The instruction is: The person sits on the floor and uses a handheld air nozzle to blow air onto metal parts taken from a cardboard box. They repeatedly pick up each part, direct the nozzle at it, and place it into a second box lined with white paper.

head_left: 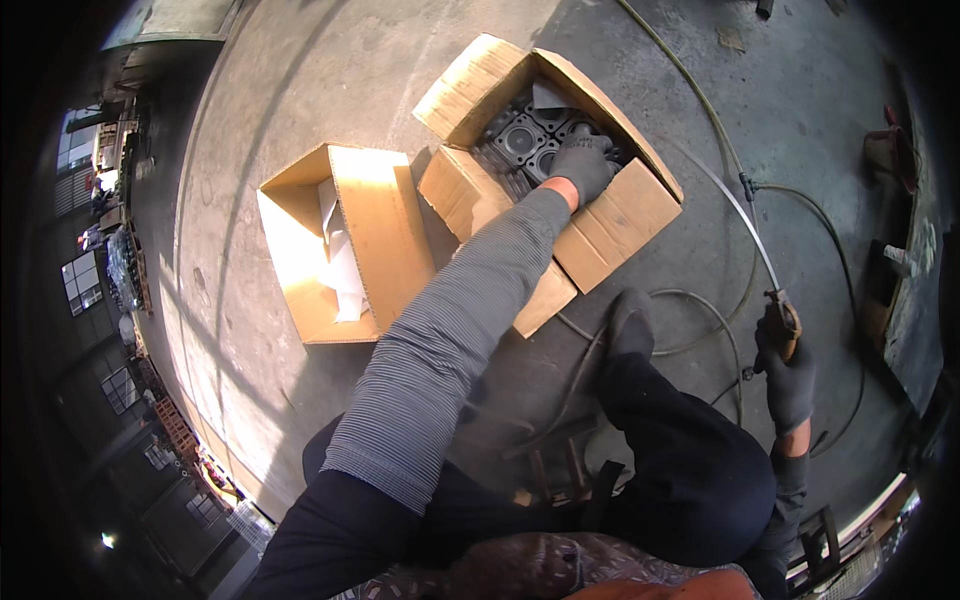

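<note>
My left hand [583,168], in a dark grey glove, reaches into an open cardboard box [625,225] with its flaps folded out. Grey metal castings [520,138] with round openings and bolt holes lie packed inside, and a piece of white paper [550,96] sits at the far end. The fingers of that hand are curled down among the castings; what they grip is hidden. Off to the right, my gloved right hand [788,385] is closed around the handle of an air blow gun [787,318]. Its long thin tube points up and left toward the box.
A second open cardboard box [385,230] with white paper [345,275] in it stands to the left. Air hoses [715,115] loop over the concrete floor. At the far right are a dark metal bench [905,330] and a red container [888,155]. My shoe [631,322] is near the box.
</note>
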`<state>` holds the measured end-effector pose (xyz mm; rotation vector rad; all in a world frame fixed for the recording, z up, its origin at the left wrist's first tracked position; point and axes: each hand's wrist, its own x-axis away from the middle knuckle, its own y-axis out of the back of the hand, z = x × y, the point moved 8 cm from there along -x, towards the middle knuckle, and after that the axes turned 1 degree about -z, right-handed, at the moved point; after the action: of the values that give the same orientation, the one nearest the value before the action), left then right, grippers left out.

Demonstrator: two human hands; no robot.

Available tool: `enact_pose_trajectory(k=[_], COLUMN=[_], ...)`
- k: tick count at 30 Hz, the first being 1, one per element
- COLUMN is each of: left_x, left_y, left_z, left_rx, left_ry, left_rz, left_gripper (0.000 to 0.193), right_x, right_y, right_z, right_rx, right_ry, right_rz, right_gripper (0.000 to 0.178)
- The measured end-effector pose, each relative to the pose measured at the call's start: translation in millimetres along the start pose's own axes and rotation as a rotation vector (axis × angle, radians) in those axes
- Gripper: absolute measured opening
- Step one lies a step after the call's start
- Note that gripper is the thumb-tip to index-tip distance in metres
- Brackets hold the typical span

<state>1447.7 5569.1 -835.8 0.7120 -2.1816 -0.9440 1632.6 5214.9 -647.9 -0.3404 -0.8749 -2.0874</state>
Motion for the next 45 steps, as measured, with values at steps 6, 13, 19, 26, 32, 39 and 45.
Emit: enact_pose_trajectory(k=[6, 13, 19, 26, 32, 39, 45], left_x=[1.8, 52.0, 93.5, 140.4, 200.1, 303.8, 330.3], left_y=[12.8, 35.4, 47.2, 53.6, 113.8, 271.2, 274.6], left_z=[-3.6, 48.6, 47.0, 18.5, 22.3, 72.8, 266.2], left_rx=[0.051, 1.168, 1.729, 2.07, 1.712, 0.56, 0.603], left_ry=[0.015, 0.27, 0.015, -0.029, 0.016, -0.215, 0.209], left_rz=[-0.087, -0.244, -0.131, 0.085, 0.03, 0.078, -0.023], left_gripper=[0.045, 0.033, 0.036, 0.027, 0.035, 0.056, 0.056], right_x=[3.0, 19.8, 41.3, 72.2, 90.5, 56.1, 40.9], right_y=[-14.0, 14.7, 39.5, 34.9, 26.5, 30.0, -57.0], right_z=[-24.1, 9.4, 65.1, 105.1, 111.3, 113.1, 101.3], right_rx=[0.034, -0.064, 0.015, 0.409, 0.535, -0.08, -0.021], right_ry=[-0.06, 0.012, 0.03, 0.289, 0.33, 0.43, 0.33], right_rz=[0.115, 0.07, 0.054, 0.232, 0.458, 0.242, 0.356], right_gripper=[0.025, 0.025, 0.032, 0.03, 0.041, 0.049, 0.049])
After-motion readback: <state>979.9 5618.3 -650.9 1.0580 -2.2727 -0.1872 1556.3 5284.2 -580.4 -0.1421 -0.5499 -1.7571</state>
